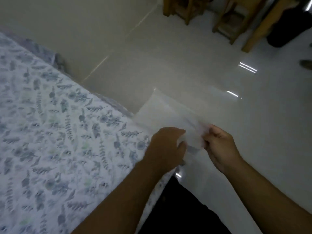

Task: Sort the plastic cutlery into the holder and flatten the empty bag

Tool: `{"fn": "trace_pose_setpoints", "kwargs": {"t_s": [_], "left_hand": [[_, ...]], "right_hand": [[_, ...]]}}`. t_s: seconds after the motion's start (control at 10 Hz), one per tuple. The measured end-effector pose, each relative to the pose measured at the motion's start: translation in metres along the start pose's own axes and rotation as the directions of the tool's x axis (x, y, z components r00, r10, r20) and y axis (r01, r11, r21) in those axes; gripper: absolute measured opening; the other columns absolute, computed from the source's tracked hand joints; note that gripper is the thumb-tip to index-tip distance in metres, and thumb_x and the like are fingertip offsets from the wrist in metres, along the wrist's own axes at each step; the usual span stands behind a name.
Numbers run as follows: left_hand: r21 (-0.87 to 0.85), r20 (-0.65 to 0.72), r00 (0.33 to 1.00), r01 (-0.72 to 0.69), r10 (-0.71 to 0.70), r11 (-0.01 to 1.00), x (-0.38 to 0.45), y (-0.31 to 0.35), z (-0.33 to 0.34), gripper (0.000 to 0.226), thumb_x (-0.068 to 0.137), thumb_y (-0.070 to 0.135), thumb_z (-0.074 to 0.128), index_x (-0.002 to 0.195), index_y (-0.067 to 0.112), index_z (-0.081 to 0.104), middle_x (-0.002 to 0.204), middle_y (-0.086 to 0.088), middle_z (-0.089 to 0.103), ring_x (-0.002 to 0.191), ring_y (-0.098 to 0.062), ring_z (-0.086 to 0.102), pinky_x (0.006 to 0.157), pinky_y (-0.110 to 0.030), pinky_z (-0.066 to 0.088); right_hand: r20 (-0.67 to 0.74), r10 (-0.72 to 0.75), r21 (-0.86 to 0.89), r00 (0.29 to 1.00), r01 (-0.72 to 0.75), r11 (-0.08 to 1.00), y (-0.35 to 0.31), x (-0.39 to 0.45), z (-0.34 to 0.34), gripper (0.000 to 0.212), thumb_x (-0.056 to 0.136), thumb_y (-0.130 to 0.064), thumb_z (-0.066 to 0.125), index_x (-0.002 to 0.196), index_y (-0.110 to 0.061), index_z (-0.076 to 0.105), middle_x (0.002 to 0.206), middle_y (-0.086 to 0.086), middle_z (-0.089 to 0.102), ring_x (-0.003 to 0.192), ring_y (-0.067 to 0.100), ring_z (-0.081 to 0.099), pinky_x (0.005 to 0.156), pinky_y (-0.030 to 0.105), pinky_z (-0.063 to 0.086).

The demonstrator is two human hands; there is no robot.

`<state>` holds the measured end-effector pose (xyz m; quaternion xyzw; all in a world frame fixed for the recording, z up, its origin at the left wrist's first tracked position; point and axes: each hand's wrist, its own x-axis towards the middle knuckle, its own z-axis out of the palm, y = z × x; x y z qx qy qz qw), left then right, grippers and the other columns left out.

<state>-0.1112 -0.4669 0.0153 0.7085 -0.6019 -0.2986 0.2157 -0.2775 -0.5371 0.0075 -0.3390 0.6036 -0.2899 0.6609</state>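
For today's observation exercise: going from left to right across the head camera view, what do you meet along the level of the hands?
Leaf-print bedsheet → left hand → clear plastic bag, pinched between both hands → right hand → glossy white floor.

Leaf-print bedsheet (pixel 50 132), glossy floor (pixel 168 56), wooden stools (pixel 226 22).

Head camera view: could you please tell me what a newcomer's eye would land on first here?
Probably the left hand and right hand at lower centre, both pinching a translucent white plastic bag that stretches away from them over the glossy white tiled floor. Next, the white bedsheet printed with blue-grey leaves filling the left side. Wooden furniture legs stand at the top right.
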Motion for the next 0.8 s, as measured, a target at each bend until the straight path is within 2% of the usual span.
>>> {"fn": "trace_pose_setpoints", "kwargs": {"t_s": [0.1, 0.2, 0.3, 0.4, 0.5, 0.6, 0.7, 0.8], "left_hand": [[-0.025, 0.209, 0.978, 0.027, -0.021, 0.999, 0.045, 0.007, 0.045, 0.064, 0.086, 0.043, 0.038, 0.135, 0.007, 0.060, 0.138, -0.013, 0.060, 0.130, -0.030, 0.053, 0.114, -0.033, 0.030], [0.029, 0.377, 0.924, 0.062, -0.068, 0.998, 0.091, -0.008, 0.085, 0.078, 0.081, 0.049, 0.026, 0.142, 0.007, 0.052, 0.146, -0.013, 0.053, 0.138, -0.029, 0.044, 0.117, -0.036, 0.028], [0.152, 0.532, 0.833, 0.081, -0.151, 0.985, 0.139, -0.035, 0.120, 0.066, 0.091, 0.042, 0.033, 0.142, 0.003, 0.048, 0.144, -0.017, 0.051, 0.136, -0.030, 0.043, 0.112, -0.036, 0.034], [0.322, 0.629, 0.732, 0.061, -0.262, 0.945, 0.186, -0.070, 0.155, 0.052, 0.103, 0.030, 0.041, 0.149, 0.007, 0.036, 0.153, -0.015, 0.039, 0.141, -0.031, 0.036, 0.114, -0.038, 0.032], [0.419, 0.672, 0.677, -0.013, -0.300, 0.908, 0.222, -0.098, 0.190, 0.060, 0.106, 0.032, 0.040, 0.157, 0.009, 0.019, 0.163, -0.013, 0.022, 0.150, -0.031, 0.019, 0.121, -0.043, 0.023], [0.485, 0.689, 0.665, -0.127, -0.289, 0.865, 0.243, -0.120, 0.220, 0.064, 0.107, 0.038, 0.037, 0.158, 0.009, 0.012, 0.165, -0.012, 0.016, 0.152, -0.031, 0.013, 0.122, -0.045, 0.020], [0.542, 0.673, 0.687, -0.207, -0.274, 0.814, 0.243, -0.137, 0.237, 0.069, 0.105, 0.043, 0.035, 0.159, 0.010, 0.006, 0.166, -0.009, 0.011, 0.153, -0.030, 0.007, 0.123, -0.043, 0.014], [0.541, 0.683, 0.675, -0.213, -0.278, 0.813, 0.233, -0.135, 0.239, 0.072, 0.104, 0.044, 0.034, 0.159, 0.009, 0.002, 0.167, -0.009, 0.004, 0.154, -0.029, 0.002, 0.123, -0.042, 0.009]], "right_hand": [[-0.163, 0.071, 0.042, 0.984, -0.065, 0.997, 0.018, 0.036, -0.031, 0.038, 0.091, 0.014, 0.054, 0.112, -0.006, 0.077, 0.106, 0.016, 0.078, 0.101, 0.034, 0.072, 0.098, 0.050, 0.056], [-0.282, 0.144, 0.073, 0.948, -0.129, 0.989, 0.045, 0.080, -0.049, 0.035, 0.091, 0.014, 0.056, 0.113, -0.005, 0.075, 0.110, 0.017, 0.076, 0.104, 0.034, 0.073, 0.100, 0.049, 0.056], [-0.343, 0.166, 0.011, 0.925, -0.172, 0.985, 0.080, 0.130, -0.055, 0.040, 0.090, 0.017, 0.052, 0.118, -0.003, 0.072, 0.116, 0.018, 0.072, 0.107, 0.034, 0.070, 0.102, 0.049, 0.055], [-0.402, 0.174, -0.106, 0.899, -0.235, 0.966, 0.123, 0.188, -0.055, 0.042, 0.093, 0.017, 0.048, 0.124, -0.001, 0.069, 0.126, 0.018, 0.068, 0.111, 0.028, 0.065, 0.106, 0.042, 0.051], [-0.374, 0.137, -0.299, 0.917, -0.259, 0.919, 0.164, 0.249, -0.052, 0.044, 0.096, 0.010, 0.045, 0.136, 0.000, 0.060, 0.140, 0.019, 0.060, 0.129, 0.033, 0.056, 0.114, 0.041, 0.043], [-0.152, 0.250, -0.587, 0.956, -0.291, 0.756, 0.189, 0.295, -0.045, 0.055, 0.103, -0.010, 0.046, 0.157, -0.008, 0.034, 0.147, 0.015, 0.053, 0.129, 0.035, 0.053, 0.106, 0.039, 0.043], [-0.072, 0.362, -0.844, 0.929, -0.250, 0.474, 0.198, 0.315, -0.044, 0.067, 0.098, -0.031, 0.045, 0.160, -0.018, 0.023, 0.158, 0.014, 0.040, 0.138, 0.038, 0.043, 0.109, 0.045, 0.042], [-0.041, 0.317, -0.969, 0.947, -0.114, 0.217, 0.191, 0.303, -0.045, 0.069, 0.099, -0.040, 0.042, 0.162, -0.025, 0.017, 0.168, 0.007, 0.022, 0.152, 0.037, 0.021, 0.120, 0.054, 0.025]]}}
